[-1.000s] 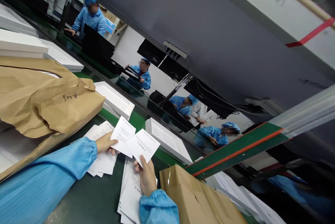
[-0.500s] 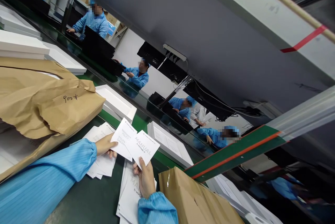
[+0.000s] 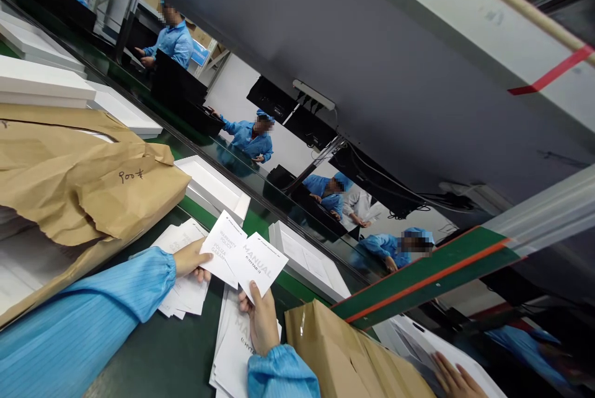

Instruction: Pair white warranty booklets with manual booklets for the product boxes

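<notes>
Between the thumb and fingers of my left hand point(image 3: 189, 260) is a white warranty booklet point(image 3: 223, 246) printed "Warranty Policy". My right hand point(image 3: 261, 317) pinches a white manual point(image 3: 261, 266) marked "MANUAL", whose left edge overlaps the warranty booklet. Both are held up with their printed faces showing. Under my left hand lies a loose stack of warranty booklets point(image 3: 179, 305). A fanned pile of manuals point(image 3: 231, 354) lies under my right hand, partly covered by it.
A torn brown paper package point(image 3: 125, 199) fills the left side. At lower right sits a brown wrapped parcel point(image 3: 344, 348), with another person's hand point(image 3: 453, 376) beside it. White box trays point(image 3: 307, 261) line the green conveyor. Several co-workers in blue sit across it.
My hands hold the same two booklets in nearly the same pose. The view has shifted slightly. Another person's hand has appeared at lower right, by a white box.
</notes>
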The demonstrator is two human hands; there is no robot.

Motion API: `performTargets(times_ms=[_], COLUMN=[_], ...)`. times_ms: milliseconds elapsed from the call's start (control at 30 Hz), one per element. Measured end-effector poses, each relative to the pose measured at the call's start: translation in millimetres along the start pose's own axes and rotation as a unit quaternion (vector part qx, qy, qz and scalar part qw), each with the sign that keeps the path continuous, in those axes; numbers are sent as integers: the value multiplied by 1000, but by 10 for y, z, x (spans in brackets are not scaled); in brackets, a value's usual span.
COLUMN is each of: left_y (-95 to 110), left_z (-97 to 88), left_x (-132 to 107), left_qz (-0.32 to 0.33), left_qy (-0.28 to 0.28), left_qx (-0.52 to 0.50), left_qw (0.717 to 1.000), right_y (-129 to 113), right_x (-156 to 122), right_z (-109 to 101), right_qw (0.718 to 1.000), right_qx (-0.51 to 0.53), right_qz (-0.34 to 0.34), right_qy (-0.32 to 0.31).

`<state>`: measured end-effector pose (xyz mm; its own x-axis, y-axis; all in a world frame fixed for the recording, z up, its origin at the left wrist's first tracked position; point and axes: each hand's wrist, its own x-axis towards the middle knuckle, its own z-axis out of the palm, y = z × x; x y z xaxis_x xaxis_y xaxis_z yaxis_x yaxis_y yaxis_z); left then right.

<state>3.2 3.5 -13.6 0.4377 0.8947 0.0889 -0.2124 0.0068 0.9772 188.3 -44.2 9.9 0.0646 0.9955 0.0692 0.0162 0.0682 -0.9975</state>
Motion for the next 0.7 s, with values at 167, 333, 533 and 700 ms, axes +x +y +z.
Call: performTargets(times_ms=[167,333,533,700], left_y=[-2,19,24,37], left_z=[-1,7,9,15], left_x=[-8,-10,-13,-28], left_qz=[0,0,-2,-2], left_qy=[0,1,1,2], left_qx=[-3,-3,-1,1], left_qw=[1000,1000,1000,1000], right_y=[11,19,18,24], right_x=[4,5,3,6], right_z=[-2,-13,-10,-15], right_qw=[1000,1000,1000,1000], right_qx=[-2,-5,-9,-4], right_qz=[-5,-5,-1,-6], right_qy=[-5,-8,-10,-7])
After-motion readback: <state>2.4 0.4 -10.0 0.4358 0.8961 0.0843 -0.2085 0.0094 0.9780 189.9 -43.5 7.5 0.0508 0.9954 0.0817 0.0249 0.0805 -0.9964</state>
